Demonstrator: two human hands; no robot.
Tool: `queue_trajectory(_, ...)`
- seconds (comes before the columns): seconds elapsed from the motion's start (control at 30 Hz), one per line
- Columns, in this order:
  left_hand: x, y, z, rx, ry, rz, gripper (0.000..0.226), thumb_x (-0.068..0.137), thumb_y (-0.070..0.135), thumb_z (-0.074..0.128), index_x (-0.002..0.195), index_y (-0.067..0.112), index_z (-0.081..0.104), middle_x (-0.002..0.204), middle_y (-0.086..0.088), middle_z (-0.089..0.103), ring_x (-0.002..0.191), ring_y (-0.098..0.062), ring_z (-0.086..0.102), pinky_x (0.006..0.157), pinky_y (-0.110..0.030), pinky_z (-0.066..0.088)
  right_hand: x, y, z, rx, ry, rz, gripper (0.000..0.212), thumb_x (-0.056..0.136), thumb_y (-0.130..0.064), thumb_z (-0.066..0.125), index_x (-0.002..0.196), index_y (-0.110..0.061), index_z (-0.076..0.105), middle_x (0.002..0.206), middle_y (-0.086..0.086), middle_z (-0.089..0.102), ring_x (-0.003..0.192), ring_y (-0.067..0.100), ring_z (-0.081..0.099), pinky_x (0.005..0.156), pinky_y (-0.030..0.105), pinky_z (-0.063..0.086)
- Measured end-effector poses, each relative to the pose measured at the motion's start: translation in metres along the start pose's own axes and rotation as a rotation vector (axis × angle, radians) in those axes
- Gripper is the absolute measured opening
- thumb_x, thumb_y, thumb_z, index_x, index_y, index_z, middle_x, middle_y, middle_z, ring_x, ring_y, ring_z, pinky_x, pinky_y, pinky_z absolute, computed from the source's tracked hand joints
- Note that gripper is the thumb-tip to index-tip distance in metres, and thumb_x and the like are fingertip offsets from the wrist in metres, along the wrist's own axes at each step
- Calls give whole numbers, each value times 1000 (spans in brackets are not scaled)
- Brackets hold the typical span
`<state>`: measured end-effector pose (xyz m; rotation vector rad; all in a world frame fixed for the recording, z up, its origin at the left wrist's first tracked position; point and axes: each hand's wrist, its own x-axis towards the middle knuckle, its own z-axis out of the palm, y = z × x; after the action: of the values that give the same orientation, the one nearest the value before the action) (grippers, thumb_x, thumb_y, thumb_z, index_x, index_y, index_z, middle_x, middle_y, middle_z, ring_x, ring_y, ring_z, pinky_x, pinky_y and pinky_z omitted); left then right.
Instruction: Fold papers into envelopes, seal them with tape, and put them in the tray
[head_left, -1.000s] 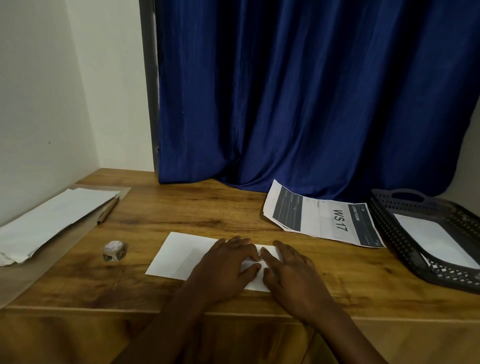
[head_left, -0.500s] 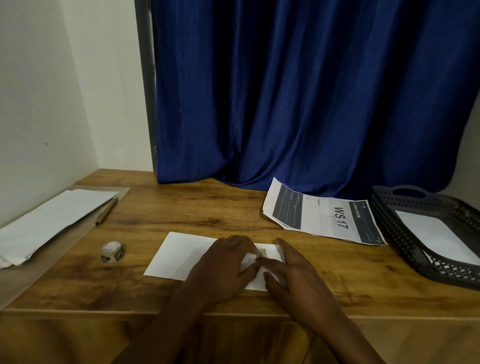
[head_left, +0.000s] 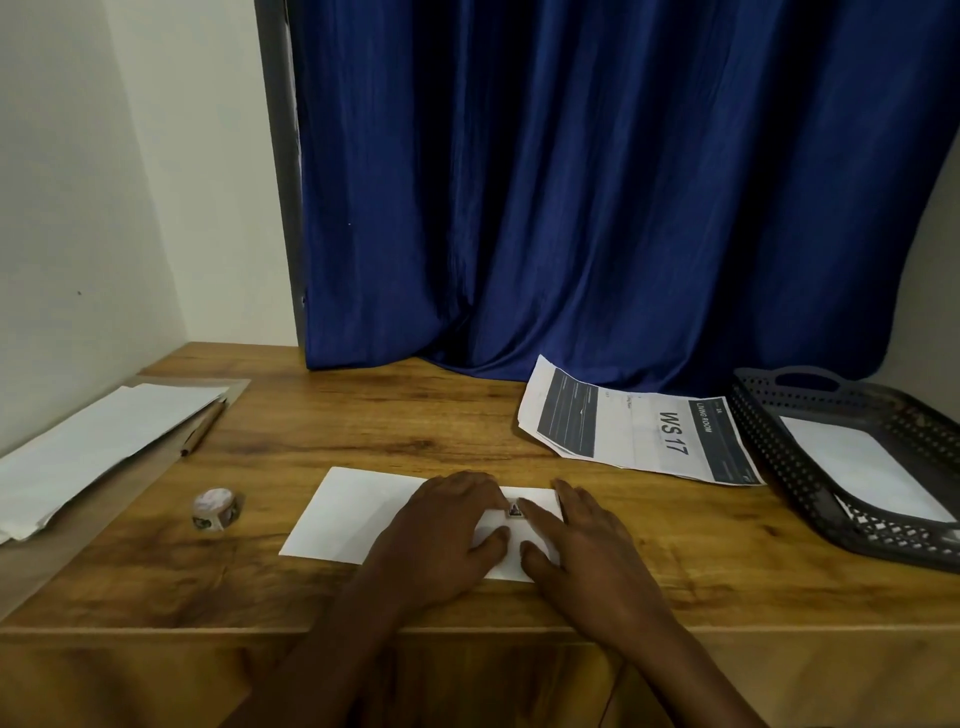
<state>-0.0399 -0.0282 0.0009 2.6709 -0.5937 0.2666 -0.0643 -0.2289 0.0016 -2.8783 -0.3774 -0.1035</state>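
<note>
A folded white envelope (head_left: 363, 514) lies flat near the front edge of a wooden desk (head_left: 415, 415), pinned beneath both hands as a small patterned piece of tape (head_left: 515, 510) is pressed over its flap. The left hand (head_left: 447, 540) rests spread on the paper, fingers straight, its fingertips meeting the tape from one side; the right hand (head_left: 576, 545) lies equally flat, index finger touching the tape from the other. Neither hand grips anything. The twin pressure appears meant to keep the fold closed while the seal is rubbed down, so sealing looks close to done and the move to the tray is not yet made.

Well out to the left of the left hand sits the tape roll (head_left: 215, 510), within easy reach for another strip. Farther left and beyond it, a stack of blank sheets (head_left: 98, 447) waits beside a pencil (head_left: 203, 427), seemingly the supply for later envelopes. Beyond the right hand lies a printed sheet (head_left: 639, 431) marked "WS 17". Farther right, the dark perforated tray (head_left: 779, 447) already holds white paper (head_left: 857, 467), likely a finished envelope, placed where the right hand could slide the next one across. A blue curtain (head_left: 597, 182) hangs behind the desk.
</note>
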Motion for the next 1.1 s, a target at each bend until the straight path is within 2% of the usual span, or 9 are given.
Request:
queue_trajectory(0.1,0,-2,0,5,2,11,45,97,55,52,139,39,49,154,17,41,141,-6,36,113,-23,26,2,-4,0,-33,-23,33,92,71,-77,-2,156,-46,10,168,3,-2,155,25,-2,124,43,6)
queue_trajectory(0.3,0,-1,1,3,-8,17,46,97,55,51,140,40,49,156,16,39,144,-6,32,119,-28,25,5,-7,3,-81,-9,53,108,62,-87,-18,157,-43,8,168,5,-1,155,26,-1,123,44,5)
queue_trajectory(0.37,0,0,-1,3,-13,10,46,97,55,51,141,40,48,157,15,39,145,-8,32,120,-30,25,5,-6,4,-88,3,45,103,67,-88,-14,157,-44,8,168,5,0,155,26,1,123,44,6)
queue_trajectory(0.53,-2,4,-2,11,1,12,47,98,55,50,142,39,46,155,15,40,143,-7,33,117,-27,25,2,-3,9,-54,56,38,85,75,-76,1,154,-49,17,169,4,1,154,24,7,124,41,10)
queue_trajectory(0.67,-2,4,-2,7,12,12,48,98,56,50,142,38,45,154,15,42,141,-7,35,117,-26,25,-4,-4,6,-8,120,13,75,79,-75,9,146,-54,34,168,-1,9,152,19,15,123,38,15)
queue_trajectory(0.83,-2,2,-2,0,16,30,49,95,57,49,140,37,48,152,15,44,139,-8,38,115,-26,28,-10,-5,3,53,205,-48,61,84,-69,25,128,-49,61,163,-3,29,147,16,28,119,37,26)
queue_trajectory(0.9,-1,1,-1,-11,14,34,51,93,59,47,139,36,50,151,14,45,139,-9,40,116,-28,29,-10,-5,3,44,197,-52,61,84,-70,24,134,-50,53,164,-5,24,148,15,24,120,38,25)
queue_trajectory(1.03,-1,-2,3,-3,34,4,49,95,59,50,139,36,47,152,14,44,138,-9,40,117,-30,32,-5,-5,4,-89,69,-74,73,84,-72,9,154,-50,15,168,0,2,154,20,6,121,43,14)
queue_trajectory(1.1,-1,-3,4,2,43,1,50,95,60,50,139,37,46,153,15,43,139,-8,39,117,-30,31,-4,-6,3,-105,49,-82,72,85,-71,8,153,-51,14,168,1,1,154,21,4,121,45,13)
